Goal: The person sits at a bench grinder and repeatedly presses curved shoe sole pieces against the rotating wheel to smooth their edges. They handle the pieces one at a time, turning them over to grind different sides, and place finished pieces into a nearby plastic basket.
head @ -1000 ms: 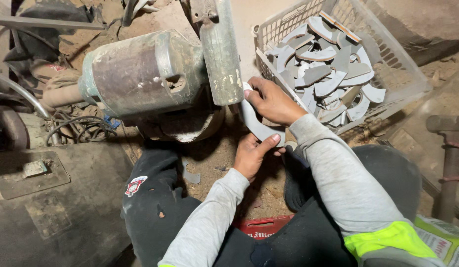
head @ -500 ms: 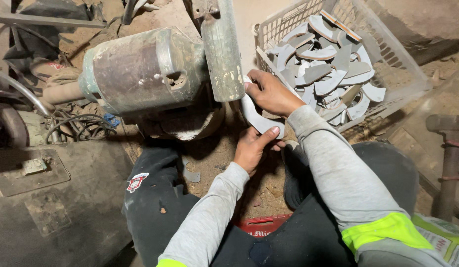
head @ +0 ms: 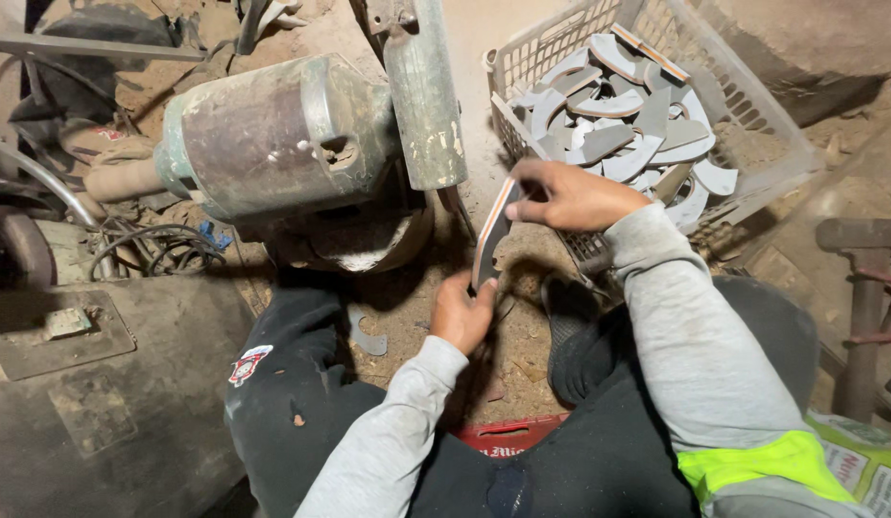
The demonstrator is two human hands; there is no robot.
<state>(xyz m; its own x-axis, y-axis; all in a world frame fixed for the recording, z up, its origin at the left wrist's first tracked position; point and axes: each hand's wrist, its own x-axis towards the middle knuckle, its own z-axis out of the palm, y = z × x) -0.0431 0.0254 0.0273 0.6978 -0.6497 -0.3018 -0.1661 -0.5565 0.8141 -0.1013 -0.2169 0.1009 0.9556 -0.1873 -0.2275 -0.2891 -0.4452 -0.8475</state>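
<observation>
Fingers of right hand (head: 570,197) pinch top of curved metal blade (head: 491,235); left hand (head: 462,312) grips lower end. Motor grinder (head: 292,144) just left, wheel guard (head: 424,91) close by. Basket (head: 752,115) of blades (similar blanks) behind right hand.

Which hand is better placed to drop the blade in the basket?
Probably right. The right hand pinches the curved blade's top end beside the white basket; the left hand holds the bottom end, farther away.
</observation>
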